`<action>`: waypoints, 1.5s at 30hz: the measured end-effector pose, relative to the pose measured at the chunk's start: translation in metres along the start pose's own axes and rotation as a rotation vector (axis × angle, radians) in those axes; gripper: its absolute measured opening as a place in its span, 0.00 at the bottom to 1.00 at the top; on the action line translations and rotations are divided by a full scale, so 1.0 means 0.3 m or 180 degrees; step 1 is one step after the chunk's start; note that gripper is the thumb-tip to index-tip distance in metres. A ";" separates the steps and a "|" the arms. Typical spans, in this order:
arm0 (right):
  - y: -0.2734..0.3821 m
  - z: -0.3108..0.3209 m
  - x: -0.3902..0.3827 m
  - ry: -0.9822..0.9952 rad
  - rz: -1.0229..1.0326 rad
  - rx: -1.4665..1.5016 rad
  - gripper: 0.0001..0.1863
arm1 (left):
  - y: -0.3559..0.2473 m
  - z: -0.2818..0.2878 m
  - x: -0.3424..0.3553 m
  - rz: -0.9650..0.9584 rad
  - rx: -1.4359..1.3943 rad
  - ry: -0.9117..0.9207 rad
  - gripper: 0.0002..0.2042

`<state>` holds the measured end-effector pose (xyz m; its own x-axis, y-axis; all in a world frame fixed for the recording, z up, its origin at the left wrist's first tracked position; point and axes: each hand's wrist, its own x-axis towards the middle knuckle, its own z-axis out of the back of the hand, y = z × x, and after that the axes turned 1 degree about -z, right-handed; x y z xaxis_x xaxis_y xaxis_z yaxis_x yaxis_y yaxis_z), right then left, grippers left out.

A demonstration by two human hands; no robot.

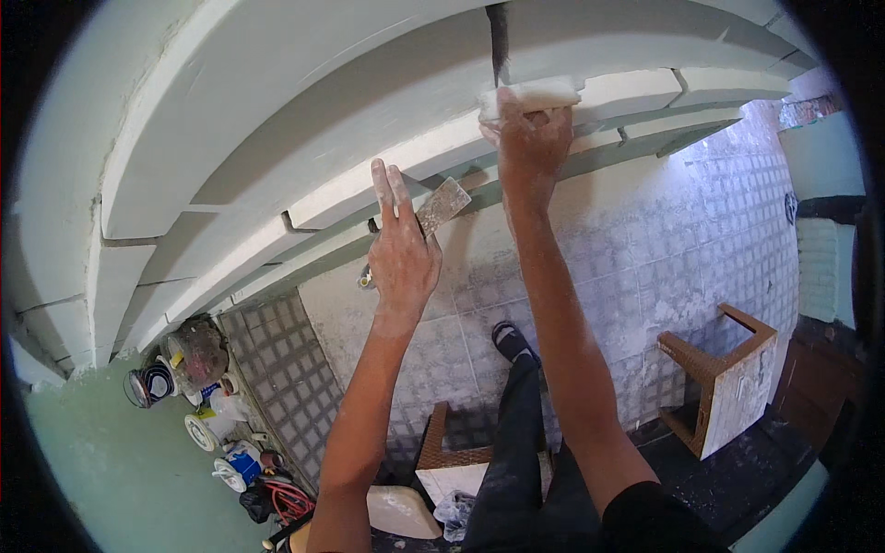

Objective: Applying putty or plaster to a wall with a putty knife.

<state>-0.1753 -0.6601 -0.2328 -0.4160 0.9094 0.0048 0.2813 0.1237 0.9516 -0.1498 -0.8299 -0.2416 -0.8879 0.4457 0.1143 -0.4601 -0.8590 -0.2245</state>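
From my end, I have the right hand (535,138) up at the white strip (442,146), its fingers clamped on a pale block (550,91) against the strip's right part. I see the left hand (404,263) lower left along that strip, two fingers stretched up over its edge, slightly apart, with a scraper (445,205) held at the thumb side, blade just below the strip; how its remaining fingers close, I cannot tell.

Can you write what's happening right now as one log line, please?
left hand: holds scraper, two fingers extended | right hand: grips white block-shaped piece at white ledge | below: brown-and-white stool
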 end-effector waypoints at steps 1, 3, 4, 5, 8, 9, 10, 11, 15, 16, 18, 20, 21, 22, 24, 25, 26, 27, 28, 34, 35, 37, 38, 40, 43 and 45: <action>0.011 -0.008 -0.005 0.0002 -0.0008 0.0007 0.19 | 0.008 -0.001 -0.002 0.0002 0.0001 -0.0006 0.42; 0.046 -0.023 -0.002 -0.0009 -0.0003 -0.0208 0.20 | 0.012 0.001 -0.004 0.0001 -0.0001 -0.0015 0.42; 0.064 -0.033 0.003 -0.0010 0.0000 -0.0208 0.20 | 0.009 0.005 -0.003 0.0019 -0.0009 0.0008 0.42; 0.079 -0.044 0.010 -0.0018 -0.0134 0.0140 0.20 | 0.007 0.008 -0.003 0.0038 -0.0016 0.0031 0.42; 0.005 -0.011 0.038 -0.0058 -0.0149 0.0253 0.18 | -0.008 0.001 -0.001 -0.0025 -0.0063 -0.0041 0.41; 0.000 -0.006 0.036 -0.0071 -0.0071 0.0022 0.17 | -0.004 -0.001 -0.002 -0.0027 -0.0057 -0.0045 0.41; -0.006 -0.001 0.034 -0.0073 -0.0072 0.0028 0.17 | 0.001 -0.002 -0.004 -0.0018 -0.0019 -0.0028 0.41; -0.012 0.008 0.029 -0.0038 -0.0063 -0.0292 0.16 | 0.006 -0.002 -0.003 -0.0009 0.0019 -0.0011 0.41; -0.025 -0.009 0.034 -0.0032 -0.0075 -0.0225 0.17 | 0.002 0.001 -0.003 -0.0085 -0.0078 -0.0088 0.41; -0.038 0.005 0.034 -0.0038 -0.0075 -0.0223 0.17 | -0.009 -0.001 0.001 -0.0048 -0.0008 -0.0086 0.41; -0.051 0.028 0.027 -0.0122 -0.0262 -0.0193 0.17 | -0.011 -0.005 0.001 -0.0015 0.0073 -0.0092 0.41; -0.040 0.021 0.027 -0.0008 -0.0112 -0.0166 0.18 | -0.001 -0.011 -0.006 -0.0116 0.0003 -0.0201 0.41; -0.018 0.023 0.023 0.0106 0.0031 -0.0188 0.18 | -0.003 -0.013 -0.010 -0.0109 -0.0018 -0.0184 0.41; 0.022 0.009 0.024 0.0118 0.0027 -0.0186 0.18 | -0.002 -0.004 -0.008 -0.0018 -0.0018 -0.0064 0.41; 0.096 -0.017 0.031 0.0065 0.0146 -0.0024 0.19 | -0.005 0.006 -0.005 0.0079 -0.0033 0.0032 0.42; 0.102 -0.004 0.025 0.0084 0.0168 -0.0021 0.19 | -0.009 0.004 -0.007 0.0076 0.0001 0.0013 0.42; 0.099 0.032 0.015 0.0035 -0.0114 0.0289 0.19 | -0.010 0.005 -0.009 0.0076 0.0033 -0.0008 0.42; 0.099 0.063 0.018 0.0005 -0.0384 0.0612 0.19 | -0.010 0.007 0.001 0.0089 0.0017 -0.0063 0.42; 0.099 0.101 0.022 0.0054 -0.0355 0.0577 0.19 | -0.009 -0.001 -0.002 0.0061 -0.0074 -0.0084 0.42; 0.180 0.343 0.130 0.0584 -0.0086 -0.1339 0.16 | -0.020 0.033 0.004 0.0140 -0.0251 0.0015 0.41; 0.202 0.355 0.141 0.0770 0.0141 -0.1394 0.15 | -0.015 0.036 0.000 0.0062 -0.0252 0.0000 0.41; 0.290 0.362 0.153 0.1189 -0.0322 -0.1652 0.13 | -0.012 0.046 -0.001 0.0099 -0.0228 -0.0099 0.39; 0.308 0.353 0.151 0.1249 -0.0318 -0.1658 0.13 | -0.005 0.048 -0.005 0.0102 -0.0175 -0.0161 0.37; 0.339 0.359 0.173 0.2299 -0.0397 -0.0632 0.16 | -0.025 0.044 -0.001 0.0201 -0.0226 -0.0086 0.38; 0.388 0.360 0.215 0.3105 -0.1369 0.0608 0.22 | -0.055 0.051 0.002 0.0415 -0.0255 0.0018 0.38; 0.395 0.355 0.227 0.3178 -0.1838 0.0888 0.19 | -0.065 0.046 -0.001 0.0586 -0.0270 0.0052 0.38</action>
<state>-0.0782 -0.5412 -0.1523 -0.9988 -0.0064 -0.0481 -0.0421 0.6087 0.7923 -0.1405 -0.8168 -0.2240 -0.9565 0.2877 0.0483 -0.2877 -0.9024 -0.3209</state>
